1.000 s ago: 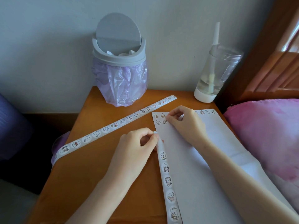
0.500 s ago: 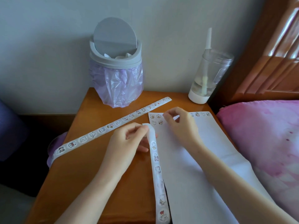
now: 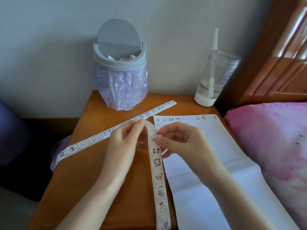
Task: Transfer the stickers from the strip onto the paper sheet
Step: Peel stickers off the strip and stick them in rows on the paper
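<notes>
Step in hand: peeling the next sticker off. The left hand [image 3: 123, 143] pinches the far end of the strip [image 3: 158, 176] between thumb and fingers, holding it raised off the worktop [image 3: 93, 171]. The right hand [image 3: 184, 145] has its grip closed with curled fingertips at the right edge of the topmost sticker [image 3: 153, 137]; we cannot tell whether the sticker has lifted from its backing yet. The strip's long axis runs near to far, leaning slightly left towards the far end, printed face up, and its near end runs out of the bottom of the view. It lies just beside the left edge of the paper sheet [image 3: 216, 163], which already carries a row of stickers [image 3: 184, 118] along its far edge and the start of another row beneath. We judge the task to be early. The next move calls for a clean peel, then a carry right to the free spot in that lower row. A second strip [image 3: 86, 143] lies diagonally behind the hands.
</notes>
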{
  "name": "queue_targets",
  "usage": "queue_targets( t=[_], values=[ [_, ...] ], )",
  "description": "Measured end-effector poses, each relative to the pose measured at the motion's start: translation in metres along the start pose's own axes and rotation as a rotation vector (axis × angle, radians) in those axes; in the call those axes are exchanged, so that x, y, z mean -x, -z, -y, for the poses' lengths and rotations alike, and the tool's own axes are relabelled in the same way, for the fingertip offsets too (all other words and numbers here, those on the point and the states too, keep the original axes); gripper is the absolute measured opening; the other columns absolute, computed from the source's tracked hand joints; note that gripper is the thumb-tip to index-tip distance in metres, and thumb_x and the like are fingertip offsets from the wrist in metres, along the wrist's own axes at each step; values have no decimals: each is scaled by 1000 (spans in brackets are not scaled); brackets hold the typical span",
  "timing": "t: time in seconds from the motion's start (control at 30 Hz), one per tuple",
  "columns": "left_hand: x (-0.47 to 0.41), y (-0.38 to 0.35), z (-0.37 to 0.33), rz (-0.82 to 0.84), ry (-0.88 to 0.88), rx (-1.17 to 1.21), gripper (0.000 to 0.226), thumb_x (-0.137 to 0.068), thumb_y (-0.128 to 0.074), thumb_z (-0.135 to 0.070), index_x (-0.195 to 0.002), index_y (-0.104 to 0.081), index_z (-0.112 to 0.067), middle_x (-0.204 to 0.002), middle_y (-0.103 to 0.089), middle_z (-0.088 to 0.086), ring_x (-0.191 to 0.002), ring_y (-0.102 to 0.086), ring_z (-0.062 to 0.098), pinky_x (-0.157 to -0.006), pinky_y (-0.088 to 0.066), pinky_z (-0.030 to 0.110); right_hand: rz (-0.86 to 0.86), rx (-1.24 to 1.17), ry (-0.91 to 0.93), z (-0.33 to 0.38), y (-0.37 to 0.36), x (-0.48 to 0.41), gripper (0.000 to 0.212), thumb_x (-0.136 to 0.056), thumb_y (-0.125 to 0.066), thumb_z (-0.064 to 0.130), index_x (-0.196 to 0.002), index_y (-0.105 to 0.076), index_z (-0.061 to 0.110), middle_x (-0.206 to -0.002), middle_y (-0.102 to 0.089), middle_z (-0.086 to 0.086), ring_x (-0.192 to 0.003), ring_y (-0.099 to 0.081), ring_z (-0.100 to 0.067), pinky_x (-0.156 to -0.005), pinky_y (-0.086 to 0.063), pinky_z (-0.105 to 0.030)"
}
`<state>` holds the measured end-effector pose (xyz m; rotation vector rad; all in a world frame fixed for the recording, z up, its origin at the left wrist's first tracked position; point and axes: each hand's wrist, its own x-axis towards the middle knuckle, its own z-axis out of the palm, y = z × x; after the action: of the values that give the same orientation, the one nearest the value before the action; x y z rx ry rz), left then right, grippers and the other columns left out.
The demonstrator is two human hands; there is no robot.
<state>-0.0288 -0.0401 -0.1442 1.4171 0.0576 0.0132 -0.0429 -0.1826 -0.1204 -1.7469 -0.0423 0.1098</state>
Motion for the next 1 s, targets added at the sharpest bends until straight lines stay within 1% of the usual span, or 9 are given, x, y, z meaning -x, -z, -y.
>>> queue_targets(
  t=[0.1, 0.23, 0.4, 0.57, 0.7, 0.8, 0.9, 1.0],
  values=[
    [-1, 0, 0, 58, 59, 34, 35, -96, -49, -32, -78, -73, -13, -71, -74, 6, -62, -70, 16, -55, -55, 21, -49, 22, 68, -7, 0, -2, 7, -81, -70, 4, -81, -68, 10, -76, -74, -5, -67, -70, -18, -57, -55, -22],
    [-1, 1, 3, 108, 54, -43, 21, -92, -58, -23, -84, -74, -12, -77, -75, 7, -72, -72, 21, -64, -58, 23, -92, 58, 119, -10, 0, -4, 8, -81, -70, 3, -83, -70, 11, -74, -73, -5, -66, -68, -16, -56, -54, -20],
    [-2, 1, 4, 99, 27, -81, 16, -90, -60, -21, -83, -74, -17, -75, -75, 4, -71, -73, 19, -62, -57, 19, -93, 86, 125, -11, 0, -4, 7, -83, -69, 8, -84, -70, 14, -73, -73, -2, -67, -69, -14, -55, -53, -19],
    [-2, 1, 6, 73, -28, -135, 14, -89, -62, -19, -81, -74, -18, -73, -75, 0, -68, -73, 15, -58, -55, 16, -115, 110, 132, -14, 0, -4, 8, -83, -70, 12, -82, -68, 19, -73, -73, -1, -69, -69, -17, -57, -58, -27],
    [-2, 2, 9, 63, -68, -195, 14, -89, -62, -21, -82, -73, -16, -72, -75, -1, -67, -73, 14, -58, -55, 16, -147, 147, 145, -17, -3, -4, 11, -83, -71, 16, -78, -67, 25, -75, -72, 4, -73, -68, -15, -58, -58, -30],
    [-1, 2, 8, 66, -80, -212, 15, -89, -63, -21, -79, -73, -14, -70, -74, 0, -64, -72, 14, -59, -55, 16, -177, 198, 163, -20, -3, -5, 13, -81, -72, 18, -74, -67, 28, -80, -70, 12, -78, -66, -10, -62, -55, -27],
    [-1, 1, 8, 61, -56, -204, 15, -89, -63, -19, -79, -73, -13, -69, -74, 1, -63, -72, 16, -59, -56, 17, -187, 250, 187, -22, -1, -6, 12, -81, -72, 20, -74, -68, 29, -82, -68, 14, -81, -62, -8, -63, -51, -21],
    [-2, 1, 9, 59, -11, -204, 16, -90, -62, -22, -81, -73, -13, -72, -75, 2, -67, -73, 18, -67, -60, 28, -175, 355, 204, -20, 2, -6, 14, -81, -72, 25, -73, -66, 35, -84, -65, 17, -82, -56, -5, -65, -45, -14]
  ],
)
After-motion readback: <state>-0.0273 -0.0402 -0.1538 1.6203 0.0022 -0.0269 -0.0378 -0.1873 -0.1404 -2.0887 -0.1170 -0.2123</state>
